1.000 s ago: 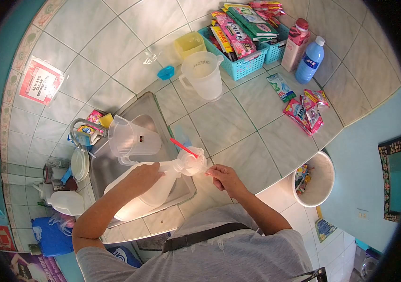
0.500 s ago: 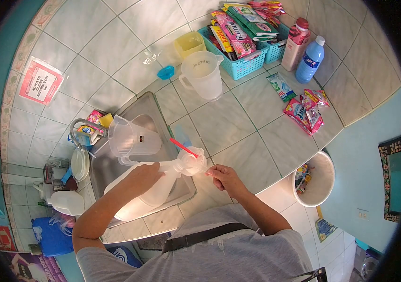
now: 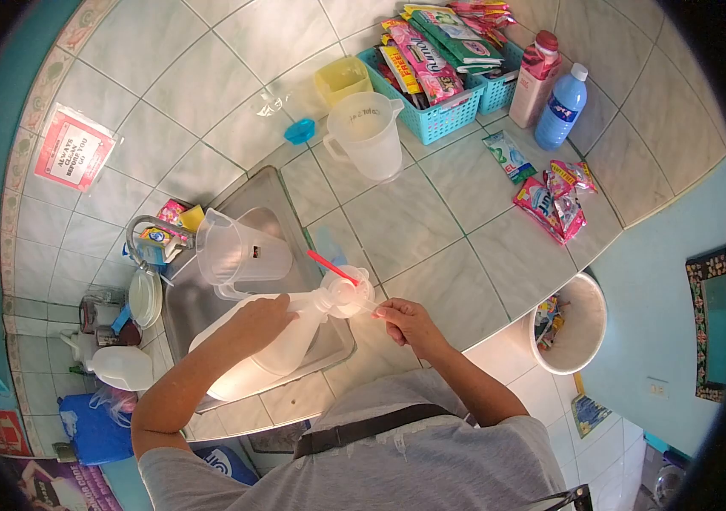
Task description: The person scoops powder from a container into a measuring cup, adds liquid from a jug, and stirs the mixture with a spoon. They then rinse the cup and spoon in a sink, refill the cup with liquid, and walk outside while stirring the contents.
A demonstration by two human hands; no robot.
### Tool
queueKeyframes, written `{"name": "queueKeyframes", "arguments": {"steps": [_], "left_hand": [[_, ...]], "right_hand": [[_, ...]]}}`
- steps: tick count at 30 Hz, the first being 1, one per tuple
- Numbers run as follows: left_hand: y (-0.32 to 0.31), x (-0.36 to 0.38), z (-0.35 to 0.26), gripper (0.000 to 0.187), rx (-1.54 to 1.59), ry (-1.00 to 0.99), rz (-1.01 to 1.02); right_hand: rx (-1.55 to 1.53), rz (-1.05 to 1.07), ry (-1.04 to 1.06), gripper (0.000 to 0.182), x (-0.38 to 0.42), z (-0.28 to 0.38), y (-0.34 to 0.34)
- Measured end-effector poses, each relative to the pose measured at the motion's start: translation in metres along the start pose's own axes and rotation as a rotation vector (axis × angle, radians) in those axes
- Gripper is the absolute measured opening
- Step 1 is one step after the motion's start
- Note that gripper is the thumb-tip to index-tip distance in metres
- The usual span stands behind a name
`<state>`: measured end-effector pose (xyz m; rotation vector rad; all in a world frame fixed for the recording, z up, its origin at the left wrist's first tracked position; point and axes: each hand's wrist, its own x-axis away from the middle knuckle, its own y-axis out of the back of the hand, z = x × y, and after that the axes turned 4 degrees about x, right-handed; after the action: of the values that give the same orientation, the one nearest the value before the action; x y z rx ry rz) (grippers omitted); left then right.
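A large white plastic jug (image 3: 291, 345) leans over the sink's front corner, its neck pointing right. My left hand (image 3: 262, 325) is closed around its upper side, just behind the neck. At the jug's mouth is a small translucent white cup-like piece (image 3: 346, 298), with a red stick (image 3: 332, 267) lying across it. My right hand (image 3: 407, 326) pinches the thin pale handle sticking out of that piece. Behind the jug, a clear pitcher (image 3: 248, 251) lies tilted in the steel sink (image 3: 329, 345).
A measuring pitcher (image 3: 367, 140), a yellow tub (image 3: 342, 81) and a blue cap (image 3: 300, 131) stand behind. Turquoise baskets (image 3: 440, 123) hold sachets, beside pink (image 3: 536, 81) and blue bottles (image 3: 561, 111). Loose sachets (image 3: 542, 204) lie rightward. Below the counter edge is a white bin (image 3: 588, 328).
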<state>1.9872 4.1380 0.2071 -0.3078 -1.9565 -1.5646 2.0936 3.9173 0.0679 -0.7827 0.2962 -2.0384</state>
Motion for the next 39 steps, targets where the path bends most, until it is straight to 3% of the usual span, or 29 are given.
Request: {"name": "queueKeyframes", "arguments": {"steps": [39], "left_hand": [[-0.001,0.0038,-0.0004,0.035,0.104,0.016,-0.051]], "right_hand": [[-0.005,-0.018,0.035,0.019,-0.0053,-0.003,0.0042]]}}
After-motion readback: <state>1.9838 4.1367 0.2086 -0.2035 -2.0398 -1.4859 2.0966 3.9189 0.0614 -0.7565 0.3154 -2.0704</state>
